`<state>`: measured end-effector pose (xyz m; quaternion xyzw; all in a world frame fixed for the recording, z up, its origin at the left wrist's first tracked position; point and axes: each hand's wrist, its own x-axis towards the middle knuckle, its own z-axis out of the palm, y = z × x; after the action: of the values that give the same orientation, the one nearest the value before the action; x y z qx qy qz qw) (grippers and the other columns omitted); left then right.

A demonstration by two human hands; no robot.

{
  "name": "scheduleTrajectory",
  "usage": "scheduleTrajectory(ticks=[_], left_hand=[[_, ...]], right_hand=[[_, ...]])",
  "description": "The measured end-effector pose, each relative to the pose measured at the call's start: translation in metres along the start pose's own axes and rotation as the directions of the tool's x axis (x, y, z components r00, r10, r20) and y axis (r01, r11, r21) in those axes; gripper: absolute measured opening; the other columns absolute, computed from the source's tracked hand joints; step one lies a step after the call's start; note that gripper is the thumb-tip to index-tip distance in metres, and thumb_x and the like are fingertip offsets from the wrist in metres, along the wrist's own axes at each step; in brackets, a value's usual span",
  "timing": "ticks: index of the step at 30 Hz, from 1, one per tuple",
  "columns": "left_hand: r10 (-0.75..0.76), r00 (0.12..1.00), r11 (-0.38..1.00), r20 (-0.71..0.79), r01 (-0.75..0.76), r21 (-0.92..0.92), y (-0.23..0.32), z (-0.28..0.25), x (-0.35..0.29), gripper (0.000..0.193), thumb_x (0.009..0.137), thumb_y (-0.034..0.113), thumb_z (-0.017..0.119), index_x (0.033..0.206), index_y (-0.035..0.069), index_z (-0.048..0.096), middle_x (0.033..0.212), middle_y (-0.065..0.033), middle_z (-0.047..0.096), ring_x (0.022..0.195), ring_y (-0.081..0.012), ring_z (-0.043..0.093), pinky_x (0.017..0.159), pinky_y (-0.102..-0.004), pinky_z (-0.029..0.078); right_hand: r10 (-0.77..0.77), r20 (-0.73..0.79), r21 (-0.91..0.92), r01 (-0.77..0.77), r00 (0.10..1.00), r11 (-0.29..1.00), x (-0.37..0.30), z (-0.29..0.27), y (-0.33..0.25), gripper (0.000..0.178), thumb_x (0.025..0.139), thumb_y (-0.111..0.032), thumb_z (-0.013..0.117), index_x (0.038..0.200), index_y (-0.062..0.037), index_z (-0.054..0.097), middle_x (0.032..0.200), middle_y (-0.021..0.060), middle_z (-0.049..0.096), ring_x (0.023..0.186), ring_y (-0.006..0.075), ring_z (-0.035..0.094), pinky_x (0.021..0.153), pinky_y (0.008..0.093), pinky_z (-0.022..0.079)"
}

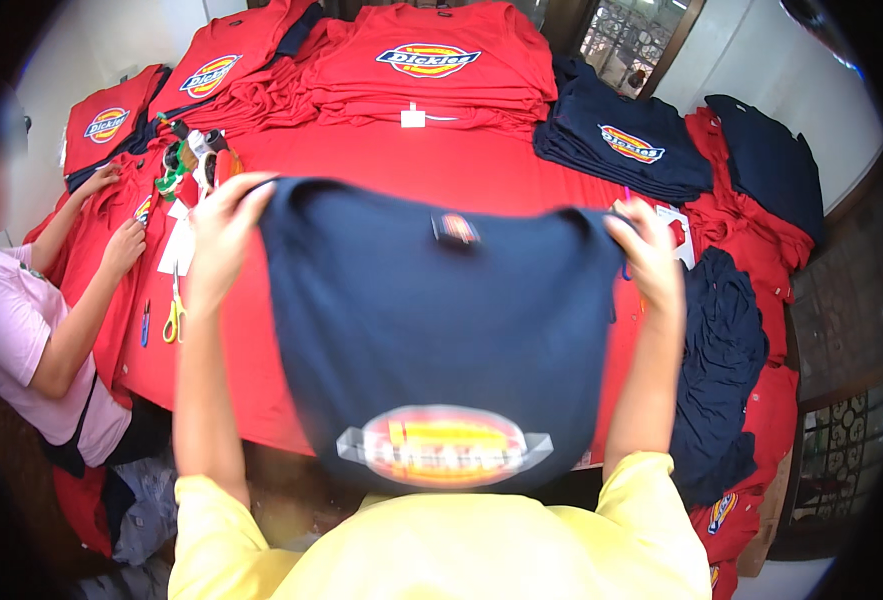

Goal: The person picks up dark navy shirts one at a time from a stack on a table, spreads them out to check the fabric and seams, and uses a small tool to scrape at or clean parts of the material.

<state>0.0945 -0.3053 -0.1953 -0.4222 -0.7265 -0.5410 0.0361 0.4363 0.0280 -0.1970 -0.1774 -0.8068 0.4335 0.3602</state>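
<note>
A navy sleeveless shirt hangs stretched out between my hands above the table, its neckline at the far side. Its small neck label shows at the collar, and an oval chest print, blurred by motion, lies toward my body. At the left shoulder of the cloth, my left hand is closed in a pinch. My right hand grips the opposite shoulder, fingers folded over the fabric. Below the shirt, the red cloth-covered table is partly hidden.
Stacked red shirts and folded navy shirts line the far side. A crumpled navy pile lies at right. Yellow-handled scissors, a blue thread snipper and thread spools sit left. A co-worker handles a red shirt there.
</note>
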Motion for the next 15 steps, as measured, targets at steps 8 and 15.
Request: scheduleTrajectory(ticks=[8,15], left_hand=[[-0.169,0.955,0.822,0.245,0.000,0.569,-0.120,0.153,-0.104,0.053,0.096,0.023,0.054,0.141,-0.003,0.043,0.148,-0.0217,0.040,0.139,-0.0346,0.037,0.115,-0.0464,0.030],[-0.168,0.971,0.691,0.169,-0.006,0.723,-0.108,0.154,-0.111,0.045,0.095,0.023,0.057,0.135,0.003,0.054,0.140,-0.0131,0.051,0.131,-0.0309,0.044,0.110,-0.0482,0.031]], right_hand=[[-0.085,0.088,-0.575,0.121,0.992,0.809,-0.039,0.159,0.140,0.024,0.091,-0.003,0.055,0.113,0.0007,0.063,0.125,0.0182,0.060,0.121,0.0355,0.053,0.105,0.0436,0.041],[-0.033,0.120,-0.618,0.101,0.992,0.779,-0.052,0.157,0.169,0.028,0.095,-0.005,0.046,0.117,-0.0009,0.064,0.134,0.0168,0.057,0.132,0.0336,0.046,0.111,0.0458,0.034]])
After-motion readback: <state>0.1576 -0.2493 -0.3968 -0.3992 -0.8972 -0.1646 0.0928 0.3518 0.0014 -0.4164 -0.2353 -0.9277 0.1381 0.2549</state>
